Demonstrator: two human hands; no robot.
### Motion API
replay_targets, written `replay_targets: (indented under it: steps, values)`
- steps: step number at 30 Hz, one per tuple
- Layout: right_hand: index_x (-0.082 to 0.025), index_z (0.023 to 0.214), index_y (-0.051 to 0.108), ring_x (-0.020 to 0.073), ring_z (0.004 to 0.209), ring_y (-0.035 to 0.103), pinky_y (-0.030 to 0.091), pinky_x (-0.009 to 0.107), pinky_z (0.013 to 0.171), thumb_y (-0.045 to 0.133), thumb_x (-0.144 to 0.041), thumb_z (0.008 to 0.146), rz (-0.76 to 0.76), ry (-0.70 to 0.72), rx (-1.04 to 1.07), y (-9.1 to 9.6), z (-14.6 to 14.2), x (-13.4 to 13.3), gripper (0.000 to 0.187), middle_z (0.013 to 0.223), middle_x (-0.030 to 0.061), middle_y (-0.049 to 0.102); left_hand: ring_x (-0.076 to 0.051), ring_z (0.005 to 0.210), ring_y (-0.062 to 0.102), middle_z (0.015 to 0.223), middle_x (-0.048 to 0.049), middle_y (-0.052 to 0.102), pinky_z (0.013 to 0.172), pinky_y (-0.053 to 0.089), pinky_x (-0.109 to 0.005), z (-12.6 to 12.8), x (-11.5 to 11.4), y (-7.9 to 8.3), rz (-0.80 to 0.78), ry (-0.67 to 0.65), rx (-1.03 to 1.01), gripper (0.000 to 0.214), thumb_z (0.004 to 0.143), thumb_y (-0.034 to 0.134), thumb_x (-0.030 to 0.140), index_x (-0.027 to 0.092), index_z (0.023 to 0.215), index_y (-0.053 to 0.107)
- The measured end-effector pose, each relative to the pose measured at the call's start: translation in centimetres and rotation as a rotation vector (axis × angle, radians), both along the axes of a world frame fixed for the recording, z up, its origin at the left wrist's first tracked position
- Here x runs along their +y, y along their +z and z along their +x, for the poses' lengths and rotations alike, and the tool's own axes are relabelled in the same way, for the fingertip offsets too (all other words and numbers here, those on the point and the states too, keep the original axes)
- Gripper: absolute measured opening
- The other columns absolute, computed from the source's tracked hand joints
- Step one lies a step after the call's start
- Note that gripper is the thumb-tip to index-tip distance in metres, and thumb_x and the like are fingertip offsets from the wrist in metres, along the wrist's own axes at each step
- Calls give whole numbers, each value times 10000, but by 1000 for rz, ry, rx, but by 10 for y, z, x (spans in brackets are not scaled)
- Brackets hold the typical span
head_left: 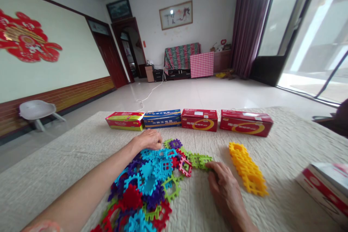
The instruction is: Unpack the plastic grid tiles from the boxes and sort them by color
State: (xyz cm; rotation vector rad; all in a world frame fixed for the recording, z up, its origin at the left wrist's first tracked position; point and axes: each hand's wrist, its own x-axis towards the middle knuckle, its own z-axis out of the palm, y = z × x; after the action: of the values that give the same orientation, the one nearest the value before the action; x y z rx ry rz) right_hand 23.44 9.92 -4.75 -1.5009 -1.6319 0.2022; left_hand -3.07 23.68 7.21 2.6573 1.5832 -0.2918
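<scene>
A heap of interlocking plastic tiles (148, 185) in blue, purple, red and green lies on a cloth-covered table (67, 159). My left hand (148, 139) rests at the heap's far edge, fingers curled down onto the blue tiles. My right hand (224, 185) lies to the right of the heap, its fingertips closed on a green tile (199, 160). A row of joined yellow tiles (247, 168) lies apart, further right.
Several cardboard boxes stand along the table's far edge: a red-yellow one (125, 120), a blue one (162, 118), two red ones (199, 119) (246, 122). Another box (326, 188) sits at the right edge. A white chair (36, 110) stands by the left wall.
</scene>
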Motion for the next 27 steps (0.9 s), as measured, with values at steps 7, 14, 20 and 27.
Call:
replay_targets:
  steps: [7,14,20,27]
  values:
    - [-190,939,661,202,927,619,480,330,835,405,-189,830,-14,0,-5,-3,1,1,278,921,54,673,-189,576,609,505,-17,607,598,449,-258,29,-7,5,-52,-58,46,166,660,601,271,195,528,669]
    - [-192,922,653,202,916,620,478,324,825,405,-184,827,-2,6,-10,-1,2,0,266,919,58,673,-221,886,661,942,-49,720,729,479,-257,67,13,-23,-9,-159,-41,332,745,592,386,247,1026,700]
    - [-183,932,654,207,921,614,476,336,831,397,-179,833,-15,10,0,-3,1,0,275,922,61,666,-201,832,649,853,-31,715,714,466,-249,56,4,-19,19,-201,-34,229,746,573,298,243,912,720]
    - [-189,937,654,211,945,609,475,342,839,399,-183,829,-22,1,11,-5,1,2,277,933,59,666,-228,914,638,963,-52,700,794,480,-294,21,-10,9,44,-244,0,231,693,608,253,230,885,733]
